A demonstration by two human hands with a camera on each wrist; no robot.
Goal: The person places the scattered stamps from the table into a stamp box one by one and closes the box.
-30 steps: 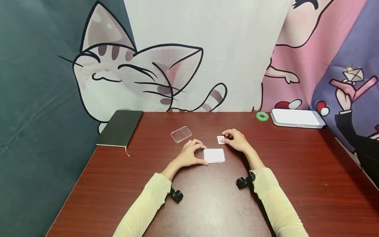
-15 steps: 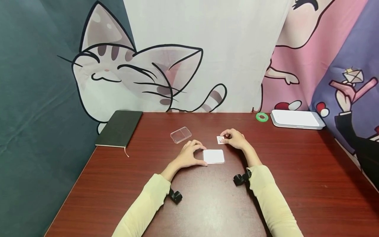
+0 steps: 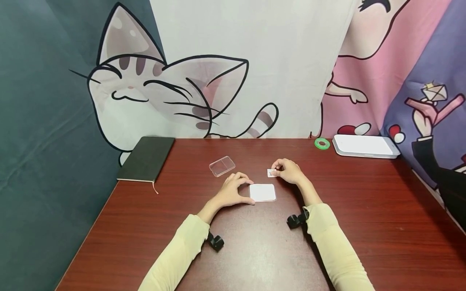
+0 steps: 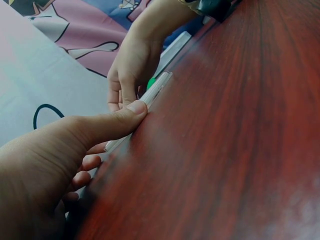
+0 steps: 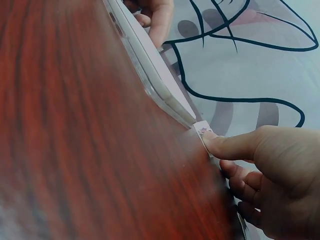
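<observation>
Right of the frame's centre, your right hand (image 3: pixel 289 172) pinches the small card (image 3: pixel 270 173), probably light, bendable, best held edgewise, while your left hand (image 3: pixel 229 193), thumb spread, grips the white case (image 3: pixel 263 192).

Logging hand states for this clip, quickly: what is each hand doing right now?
Left hand: holding the clear case between thumb and fingers.
Right hand: pinching the small white card.

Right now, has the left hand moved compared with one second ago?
No: in the head view, the left hand shows no visible shift relative to the dark notebook.
</observation>
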